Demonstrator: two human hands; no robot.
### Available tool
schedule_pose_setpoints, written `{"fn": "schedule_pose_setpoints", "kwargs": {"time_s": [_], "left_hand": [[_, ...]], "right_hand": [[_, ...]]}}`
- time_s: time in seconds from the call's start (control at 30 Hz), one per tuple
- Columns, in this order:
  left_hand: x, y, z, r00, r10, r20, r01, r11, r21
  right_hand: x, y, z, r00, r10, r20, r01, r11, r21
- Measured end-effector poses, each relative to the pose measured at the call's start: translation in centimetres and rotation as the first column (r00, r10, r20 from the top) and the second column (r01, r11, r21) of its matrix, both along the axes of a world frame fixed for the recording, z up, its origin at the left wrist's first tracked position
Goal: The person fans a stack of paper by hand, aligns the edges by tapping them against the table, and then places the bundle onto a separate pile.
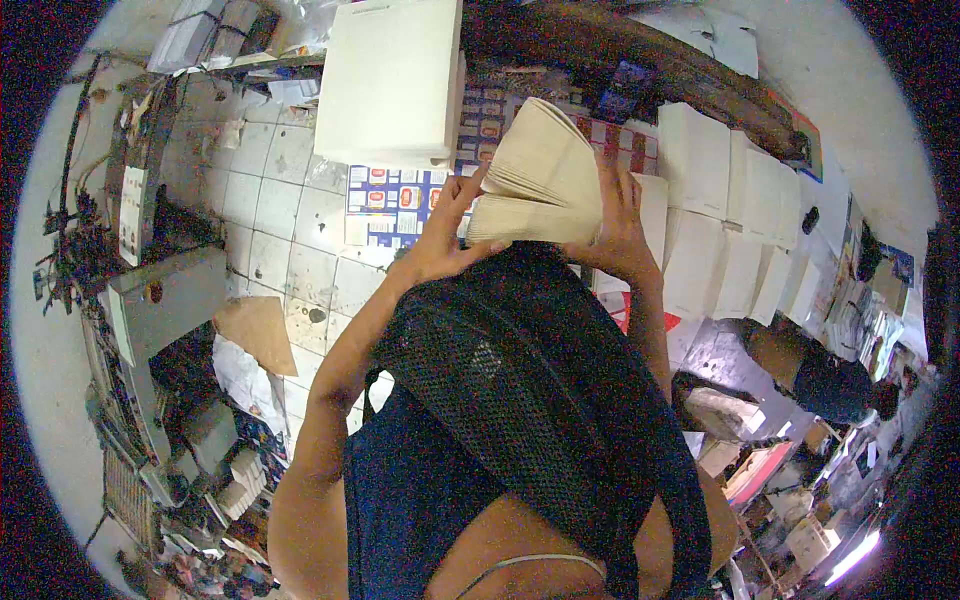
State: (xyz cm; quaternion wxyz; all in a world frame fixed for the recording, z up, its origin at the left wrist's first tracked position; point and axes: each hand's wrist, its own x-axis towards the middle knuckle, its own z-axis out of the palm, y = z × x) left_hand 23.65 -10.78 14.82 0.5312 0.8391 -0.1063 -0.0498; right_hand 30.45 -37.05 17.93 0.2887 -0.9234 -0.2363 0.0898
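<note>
Between my hands is a thick bundle of cream paper sheets (545, 160), whose layered edges part in a wedge across the middle. My left hand (445, 228) grips the bundle's left side, thumb along the near edge and fingers at the side. On the opposite side my right hand (622, 225) holds it, with fingers bent around the edge and the thumb hidden. Under and behind the bundle lies a printed sheet (400, 200) with blue and red label patterns. A tall stack of large cream paper (388, 85) stands just beyond my left hand.
To the right are several stacks of cream paper (695, 160). White tiles (275, 200) cover the surface at left, with a brown cardboard piece (262, 330) nearby. Another person (820, 375) is at the lower right. A dark mesh garment (500, 370) blocks the near view.
</note>
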Motion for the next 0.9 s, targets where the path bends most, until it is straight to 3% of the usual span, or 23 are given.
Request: {"fn": "schedule_pose_setpoints", "kwargs": {"time_s": [0.17,0.47,0.57,0.77,0.9], "left_hand": [[-0.3,-0.1,-0.2,0.999,0.023,0.035,-0.023,1.0,0.001],[-0.5,-0.3,-1.7,0.991,0.095,0.09,-0.081,0.986,-0.148],[-0.3,-0.2,-1.9,0.988,0.092,0.124,-0.075,0.988,-0.133],[-0.3,-0.2,-1.6,0.996,0.084,0.03,-0.08,0.987,-0.137],[0.1,-0.2,-1.4,0.997,0.049,0.061,-0.047,0.998,-0.034]], "right_hand": [[-0.1,0.0,-0.3,1.0,0.007,0.019,-0.007,1.0,0.007],[0.0,0.1,0.3,1.0,0.006,-0.013,-0.006,1.0,-0.011],[0.0,0.1,0.1,1.0,0.012,0.01,-0.012,1.0,-0.007],[0.0,0.0,0.0,1.0,0.011,0.005,-0.011,1.0,0.02],[0.0,0.0,0.0,1.0,0.016,0.005,-0.016,0.999,0.032]]}}
